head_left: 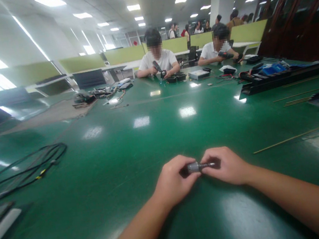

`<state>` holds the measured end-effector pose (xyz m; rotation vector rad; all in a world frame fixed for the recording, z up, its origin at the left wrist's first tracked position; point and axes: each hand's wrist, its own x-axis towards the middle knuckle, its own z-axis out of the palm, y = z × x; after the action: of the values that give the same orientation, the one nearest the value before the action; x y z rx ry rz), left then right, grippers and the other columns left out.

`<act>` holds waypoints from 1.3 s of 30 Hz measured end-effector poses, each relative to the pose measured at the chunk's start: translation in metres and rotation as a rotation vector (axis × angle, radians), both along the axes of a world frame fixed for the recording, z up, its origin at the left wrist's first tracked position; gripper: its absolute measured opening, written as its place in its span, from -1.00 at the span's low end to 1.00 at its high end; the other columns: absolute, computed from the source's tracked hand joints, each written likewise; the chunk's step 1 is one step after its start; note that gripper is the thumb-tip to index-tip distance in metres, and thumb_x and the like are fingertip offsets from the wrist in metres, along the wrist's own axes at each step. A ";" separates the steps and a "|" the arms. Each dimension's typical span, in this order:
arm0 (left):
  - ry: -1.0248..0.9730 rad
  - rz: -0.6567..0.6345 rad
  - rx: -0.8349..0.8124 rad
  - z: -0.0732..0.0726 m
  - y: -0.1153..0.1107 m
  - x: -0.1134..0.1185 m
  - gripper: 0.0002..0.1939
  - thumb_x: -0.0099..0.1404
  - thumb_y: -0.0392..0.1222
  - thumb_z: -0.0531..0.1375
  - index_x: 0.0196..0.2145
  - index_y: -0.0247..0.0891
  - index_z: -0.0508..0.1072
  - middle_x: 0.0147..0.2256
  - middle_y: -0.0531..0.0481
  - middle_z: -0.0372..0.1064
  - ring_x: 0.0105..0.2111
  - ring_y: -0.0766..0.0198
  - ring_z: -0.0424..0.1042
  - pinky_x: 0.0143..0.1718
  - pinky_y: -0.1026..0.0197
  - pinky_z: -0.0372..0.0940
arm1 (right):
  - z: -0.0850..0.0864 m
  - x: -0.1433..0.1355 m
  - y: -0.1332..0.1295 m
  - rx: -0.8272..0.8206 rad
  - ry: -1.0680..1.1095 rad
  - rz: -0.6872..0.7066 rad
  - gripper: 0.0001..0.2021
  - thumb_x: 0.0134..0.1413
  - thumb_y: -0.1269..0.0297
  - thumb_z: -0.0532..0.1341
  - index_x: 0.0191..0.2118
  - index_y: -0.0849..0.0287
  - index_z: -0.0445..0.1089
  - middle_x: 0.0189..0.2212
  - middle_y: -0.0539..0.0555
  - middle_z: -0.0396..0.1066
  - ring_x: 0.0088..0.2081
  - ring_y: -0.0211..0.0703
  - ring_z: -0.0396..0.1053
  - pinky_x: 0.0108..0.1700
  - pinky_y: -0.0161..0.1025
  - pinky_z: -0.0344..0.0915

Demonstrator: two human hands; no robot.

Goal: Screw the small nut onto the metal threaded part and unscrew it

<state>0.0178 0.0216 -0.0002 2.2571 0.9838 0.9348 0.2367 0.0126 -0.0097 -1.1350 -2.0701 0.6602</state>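
The left hand (176,181) pinches the thick grey end of a small cylindrical piece (194,167) between thumb and fingers, which hide its outer tip. The right hand (228,166) is clamped on the thin dark end, its far tip lost in the palm's shadow. One part or two joined — too small to tell. The piece sits over the near side of the green table (110,170); a looped black cable (39,166) runs off at the left edge.

The slim piece (194,167) is grey and black, the table (107,155) green.
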 end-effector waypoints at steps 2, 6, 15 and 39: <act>0.000 0.003 -0.004 0.000 0.000 0.000 -0.78 0.20 -0.21 0.32 -0.17 -0.22 0.51 -0.24 -0.06 0.49 -0.25 0.20 0.45 -0.18 0.17 0.34 | -0.001 0.000 0.001 -0.006 0.004 -0.004 -0.95 0.00 0.39 0.33 -0.34 0.17 0.50 -0.43 0.02 0.50 -0.40 -0.18 0.41 -0.36 -0.30 0.24; -0.009 0.001 -0.010 -0.001 0.001 0.000 -0.78 0.20 -0.20 0.32 -0.17 -0.20 0.51 -0.24 -0.04 0.49 -0.25 0.22 0.45 -0.20 0.19 0.33 | -0.001 -0.001 0.001 -0.026 0.013 -0.023 -0.97 0.01 0.38 0.33 -0.35 0.17 0.50 -0.44 0.01 0.50 -0.41 -0.19 0.41 -0.35 -0.30 0.24; -0.028 0.015 0.000 0.000 0.001 0.000 -0.78 0.21 -0.21 0.33 -0.17 -0.20 0.50 -0.23 -0.02 0.49 -0.23 0.23 0.46 -0.18 0.20 0.33 | 0.002 -0.001 -0.001 -0.047 0.041 -0.045 -0.96 0.04 0.36 0.32 -0.33 0.17 0.51 -0.42 0.03 0.52 -0.39 -0.17 0.42 -0.33 -0.28 0.27; -0.037 0.066 -0.010 -0.002 0.004 -0.002 -0.75 0.24 -0.24 0.31 -0.11 -0.17 0.45 -0.19 0.02 0.45 -0.19 0.26 0.41 -0.15 0.22 0.30 | 0.003 -0.002 0.000 -0.055 0.061 -0.148 -0.97 0.03 0.36 0.31 -0.35 0.17 0.48 -0.46 -0.01 0.48 -0.43 -0.19 0.40 -0.36 -0.28 0.25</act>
<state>0.0156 0.0261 -0.0018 2.2029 1.0501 0.9948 0.2351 0.0123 -0.0066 -1.2699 -1.9064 0.6743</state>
